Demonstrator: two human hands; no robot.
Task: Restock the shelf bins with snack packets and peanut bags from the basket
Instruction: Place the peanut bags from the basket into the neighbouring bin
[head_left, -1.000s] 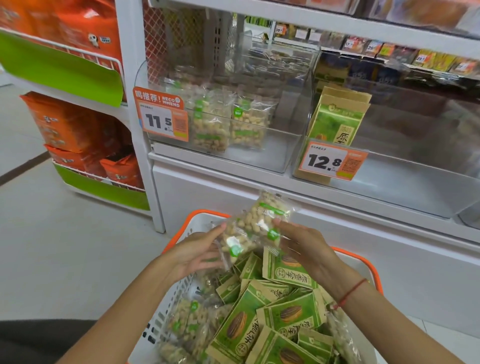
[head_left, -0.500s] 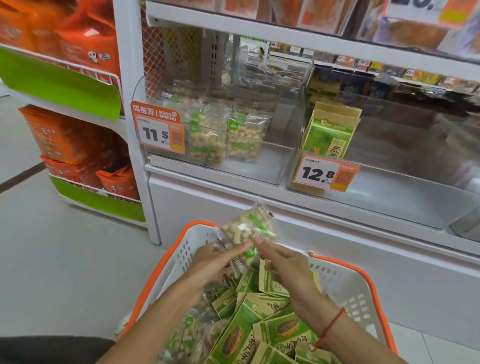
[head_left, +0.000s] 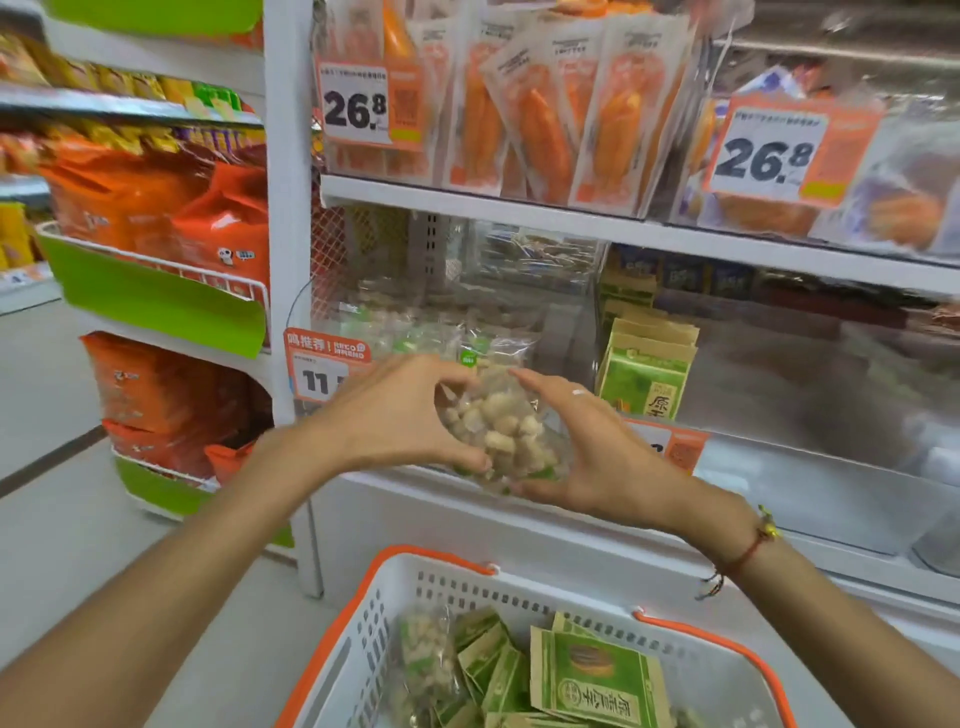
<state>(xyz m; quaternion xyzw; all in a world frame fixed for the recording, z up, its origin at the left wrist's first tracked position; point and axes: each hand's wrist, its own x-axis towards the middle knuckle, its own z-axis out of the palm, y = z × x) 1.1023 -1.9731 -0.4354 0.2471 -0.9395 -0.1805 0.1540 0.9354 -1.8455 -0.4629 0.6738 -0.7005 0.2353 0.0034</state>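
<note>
Grip on the clear peanut bag (head_left: 501, 428) is shared: the left hand (head_left: 395, 415) curls over its left edge, thumb tip pressed near the lower corner, while the right hand (head_left: 587, 452) cups the opposite side with fingers fairly straight along the top and thumb underneath. Holding it between two hands looks meant to keep the loose, slippery packet flat and square for insertion. The bag is raised in front of the clear shelf bin (head_left: 441, 312), which already holds matching peanut packets (head_left: 415, 332) behind the orange 11-something price tag (head_left: 319, 371), so the destination appears correctly chosen; the bag is not yet inside. Just to the right, a second bin holds a few green snack packets (head_left: 644, 364) standing upright, its own tag largely hidden by the right wrist. Below the hands, the white basket (head_left: 452, 587) with orange rim stands close against the shelf base, presumably for short reaches; more green packets (head_left: 597, 680) and another peanut bag (head_left: 426, 649) remain in it, so restocking is judged well short of complete.
</note>
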